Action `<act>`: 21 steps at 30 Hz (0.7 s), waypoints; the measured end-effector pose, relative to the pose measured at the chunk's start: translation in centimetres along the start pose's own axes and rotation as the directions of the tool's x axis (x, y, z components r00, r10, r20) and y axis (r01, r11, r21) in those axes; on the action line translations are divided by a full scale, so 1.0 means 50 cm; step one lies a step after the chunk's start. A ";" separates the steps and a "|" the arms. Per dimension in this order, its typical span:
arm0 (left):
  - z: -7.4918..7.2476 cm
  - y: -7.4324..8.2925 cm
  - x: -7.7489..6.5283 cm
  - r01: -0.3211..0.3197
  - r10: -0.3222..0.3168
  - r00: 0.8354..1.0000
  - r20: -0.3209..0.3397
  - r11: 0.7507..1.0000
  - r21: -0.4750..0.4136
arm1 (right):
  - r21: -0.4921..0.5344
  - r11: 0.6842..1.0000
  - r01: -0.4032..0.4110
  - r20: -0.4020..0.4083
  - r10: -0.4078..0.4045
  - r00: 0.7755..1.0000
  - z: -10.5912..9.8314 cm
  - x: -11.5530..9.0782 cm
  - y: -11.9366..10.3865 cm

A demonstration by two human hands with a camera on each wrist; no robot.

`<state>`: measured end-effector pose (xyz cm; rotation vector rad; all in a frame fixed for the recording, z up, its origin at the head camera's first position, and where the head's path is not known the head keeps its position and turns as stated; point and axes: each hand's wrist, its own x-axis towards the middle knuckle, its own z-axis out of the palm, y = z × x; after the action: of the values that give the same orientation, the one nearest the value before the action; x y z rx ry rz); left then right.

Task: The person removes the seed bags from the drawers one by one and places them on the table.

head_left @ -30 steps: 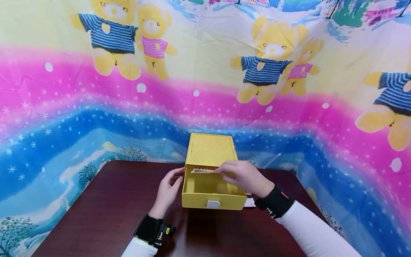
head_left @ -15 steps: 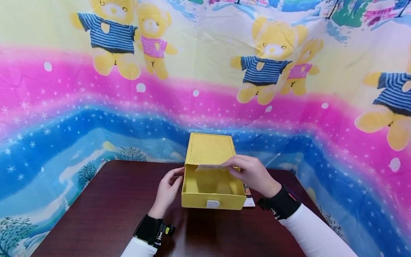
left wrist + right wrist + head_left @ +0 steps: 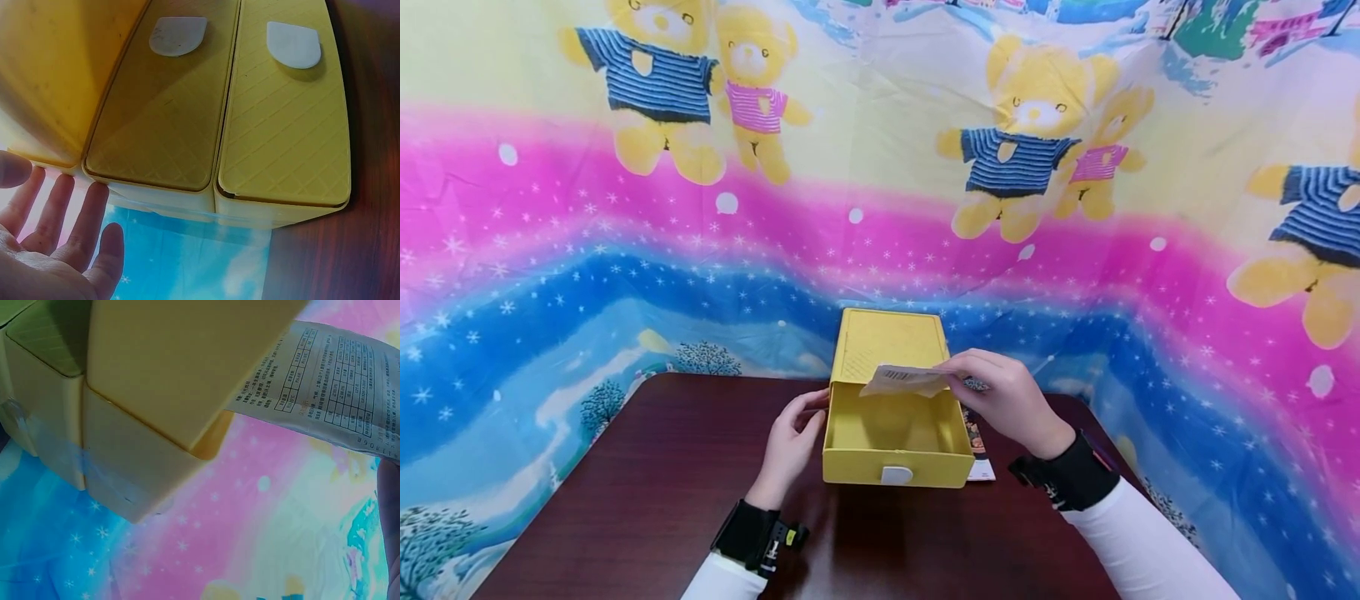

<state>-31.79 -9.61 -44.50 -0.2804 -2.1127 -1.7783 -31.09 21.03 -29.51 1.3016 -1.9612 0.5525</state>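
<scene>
A cloth backdrop point(image 3: 850, 179) printed with teddy bears, snowflakes and bands of pink and blue hangs behind a dark reddish-brown table point(image 3: 685, 492).

The right hand point(image 3: 1003, 404) has its thumb and fingers clamped on one end of a flat packet point(image 3: 906, 380). From those fingertips the packet reaches leftward, tilted, above the back of an open drawer point(image 3: 853, 468); the right wrist view shows dark print and ruled tables on its pale face. Below the fingertips lies the drawer's hollow, and nearer the person comes its front panel with a white tab point(image 3: 896, 476). Beyond the fingers stands the rest of the yellow cabinet point(image 3: 891, 342), its flat top level with the knuckles or slightly past them. Under the right hand, just beside the drawer, part of a printed item point(image 3: 981, 468) shows; the rest is hidden.

The left hand point(image 3: 792, 437) is at the cabinet's left side, its fingers extended and slightly apart, with fingertips at the cabinet's edge. To the right of these fingers, the left wrist view shows two closed drawer fronts, a middle one point(image 3: 162, 112) and a bottom one point(image 3: 284, 125), each with a white tab. Behind each hand come a black wrist strap and a white sleeve.
</scene>
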 end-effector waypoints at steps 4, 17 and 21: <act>0.003 0.000 0.000 0.003 -0.003 1.000 -0.002 1.000 -0.004 | -0.002 1.000 -0.009 -0.015 0.009 1.000 -0.015 0.001 -0.008; -0.003 0.085 -0.025 0.011 -0.011 1.000 -0.003 1.000 -0.003 | -0.063 0.996 -0.056 -0.164 0.045 0.985 -0.049 -0.006 0.001; 0.000 0.064 -0.019 0.021 -0.021 1.000 -0.005 1.000 0.001 | -0.060 0.995 -0.079 -0.203 0.065 0.977 -0.057 -0.007 0.003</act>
<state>-29.71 -8.93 -41.99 -0.2540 -2.1213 -1.7876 -30.22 23.25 -27.86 1.0924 -1.8487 0.6220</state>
